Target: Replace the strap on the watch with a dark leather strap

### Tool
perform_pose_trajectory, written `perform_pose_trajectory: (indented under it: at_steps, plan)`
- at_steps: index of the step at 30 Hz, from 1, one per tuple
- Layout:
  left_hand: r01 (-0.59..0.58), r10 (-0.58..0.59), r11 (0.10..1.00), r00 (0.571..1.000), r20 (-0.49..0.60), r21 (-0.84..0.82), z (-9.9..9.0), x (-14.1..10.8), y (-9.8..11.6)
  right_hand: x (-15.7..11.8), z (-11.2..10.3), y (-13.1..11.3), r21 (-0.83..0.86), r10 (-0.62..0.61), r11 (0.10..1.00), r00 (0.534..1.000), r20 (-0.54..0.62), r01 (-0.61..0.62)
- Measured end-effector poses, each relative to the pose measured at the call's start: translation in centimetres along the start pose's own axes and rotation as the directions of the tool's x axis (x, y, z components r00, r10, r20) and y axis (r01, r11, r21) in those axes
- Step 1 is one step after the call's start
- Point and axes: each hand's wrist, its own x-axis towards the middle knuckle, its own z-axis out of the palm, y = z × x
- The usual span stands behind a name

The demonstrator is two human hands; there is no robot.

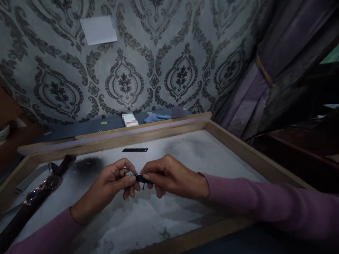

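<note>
Above the middle of a white-bottomed tray with a wooden rim [241, 148], my two hands meet over a small watch. My left hand [107, 182] pinches its round, silvery case [130, 173] between thumb and fingers. Fingers of my right hand [173, 175] are closed on the black strap [144, 179] beside the case. A thin dark piece sticks out below the strap; I cannot make out what it is. Behind my hands lies a flat black strip [135, 150] with a small hole at one end.
At the tray's left lie a watch [53, 182] with a dark brown strap, a second round watch face [32, 196] and a grey strap [34, 178]. Beyond the back rim are a blue cloth [157, 117] and a small white pack [130, 120]. A purple curtain [248, 89] hangs right.
</note>
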Motion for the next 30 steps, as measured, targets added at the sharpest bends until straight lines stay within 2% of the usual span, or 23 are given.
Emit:
perform_pose_trajectory:
  at_steps: [6, 10, 14, 22, 30]
  plan:
    - [0.013, -0.013, 0.998, 1.000, 0.003, -0.062, -0.21, 0.04, -0.22, 0.11, 0.04, 0.35, 0.138, 0.007, 0.990, 1.000, 0.018, -0.010]
    - [0.025, -0.025, 0.995, 1.000, -0.001, -0.093, -0.06, 0.07, -0.03, 0.19, 0.04, 0.29, 0.292, 0.073, 0.953, 0.997, 0.041, -0.082]
    - [0.032, -0.034, 0.993, 0.999, -0.017, -0.112, 0.07, 0.12, 0.08, 0.23, 0.02, 0.13, 0.366, 0.103, 0.923, 0.993, 0.064, -0.119]
    - [0.031, -0.034, 0.995, 0.999, -0.028, -0.094, -0.05, 0.09, 0.05, 0.23, 0.07, 0.25, 0.418, 0.114, 0.898, 0.990, 0.080, -0.137]
    - [0.019, -0.019, 0.999, 1.000, 0.004, -0.028, -0.12, -0.04, 0.11, 0.22, -0.01, 0.33, 0.382, 0.139, 0.909, 0.986, 0.093, -0.165]
